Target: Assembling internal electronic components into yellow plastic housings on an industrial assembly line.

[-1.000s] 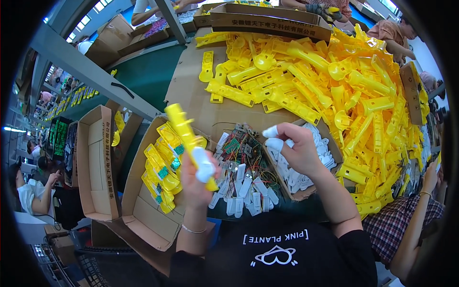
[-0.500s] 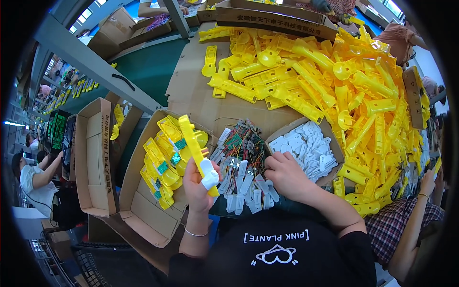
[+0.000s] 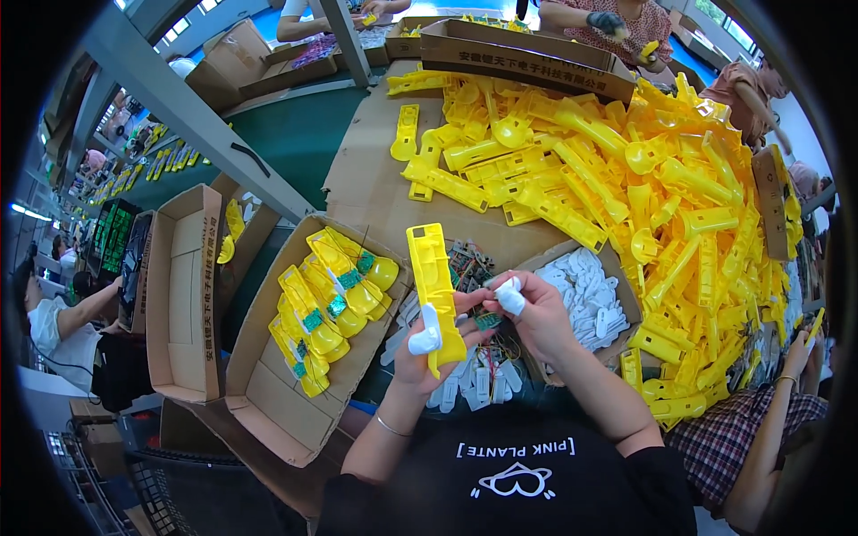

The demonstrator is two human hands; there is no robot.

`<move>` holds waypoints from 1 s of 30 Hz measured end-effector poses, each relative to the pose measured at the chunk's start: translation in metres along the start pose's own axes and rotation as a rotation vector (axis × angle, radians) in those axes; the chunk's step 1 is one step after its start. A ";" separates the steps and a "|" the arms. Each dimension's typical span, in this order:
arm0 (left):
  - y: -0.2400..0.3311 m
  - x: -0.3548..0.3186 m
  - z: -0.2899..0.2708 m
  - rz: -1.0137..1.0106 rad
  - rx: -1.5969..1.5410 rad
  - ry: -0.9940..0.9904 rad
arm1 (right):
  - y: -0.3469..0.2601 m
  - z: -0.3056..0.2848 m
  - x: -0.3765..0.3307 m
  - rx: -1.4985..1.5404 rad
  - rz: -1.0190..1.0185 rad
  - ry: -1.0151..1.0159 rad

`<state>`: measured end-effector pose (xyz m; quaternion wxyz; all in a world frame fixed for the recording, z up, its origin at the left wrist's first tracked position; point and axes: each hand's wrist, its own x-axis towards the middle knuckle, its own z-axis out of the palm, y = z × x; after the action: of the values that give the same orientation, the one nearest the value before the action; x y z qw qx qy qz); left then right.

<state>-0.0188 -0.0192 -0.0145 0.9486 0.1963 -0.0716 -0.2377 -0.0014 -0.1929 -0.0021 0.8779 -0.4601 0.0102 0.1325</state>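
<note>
My left hand [image 3: 411, 373] holds a long yellow plastic shell [image 3: 432, 261] upright, its ribbed hollow side showing. A white plastic piece [image 3: 426, 332] sits at the shell's lower part, by my thumb. In front of the pile of wired parts, my right hand [image 3: 547, 326] pinches a small white plastic part [image 3: 509, 296]. A green circuit board [image 3: 487, 321] shows between the two hands, at my left fingertips; whether it is wired to the white part I cannot tell. Below lie wired circuit boards and white connectors [image 3: 483, 380], partly hidden by my hands.
Left of my hands, a cardboard tray [image 3: 268, 402] contains several yellow shells with green boards [image 3: 336, 306]. A box of white plastic pieces [image 3: 585, 299] stands to the right. Yellow shells [image 3: 572, 152] are heaped behind it. A metal post [image 3: 192, 112] slants at left. Co-workers sit around.
My left hand has moved right with the yellow shell and turned its hollow side into view. My right hand has risen from the wired parts, now holding a white part close to the shell.
</note>
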 end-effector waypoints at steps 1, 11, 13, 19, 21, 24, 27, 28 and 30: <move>0.002 0.001 -0.001 -0.004 0.017 0.038 | 0.006 -0.002 0.001 -0.102 -0.017 0.053; 0.008 -0.002 0.004 -0.082 -0.177 -0.065 | -0.042 0.015 -0.011 -1.340 -0.824 -0.194; 0.006 0.000 0.009 -0.090 -0.156 -0.087 | -0.029 0.008 -0.003 -1.264 -0.792 -0.233; 0.011 -0.010 0.019 -0.008 0.126 0.038 | -0.032 0.012 -0.007 -0.988 -0.487 -0.012; 0.002 -0.011 0.022 0.035 0.170 0.034 | -0.026 0.017 -0.008 -1.123 -0.573 -0.058; 0.004 -0.006 0.015 0.087 0.152 0.052 | -0.033 0.018 -0.003 -1.313 -0.788 -0.204; 0.007 -0.005 0.015 0.090 0.079 0.011 | -0.029 0.012 -0.004 -1.301 -0.779 -0.226; 0.007 -0.004 0.015 0.089 0.077 0.011 | -0.031 0.008 -0.004 -1.282 -0.737 -0.229; 0.010 -0.003 0.016 0.059 0.072 -0.057 | -0.042 0.009 -0.009 -1.286 -0.646 -0.179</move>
<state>-0.0208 -0.0152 0.0045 0.9450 0.2215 -0.1127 -0.2126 -0.0011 -0.2099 0.0382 0.4264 -0.8528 -0.2779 -0.1166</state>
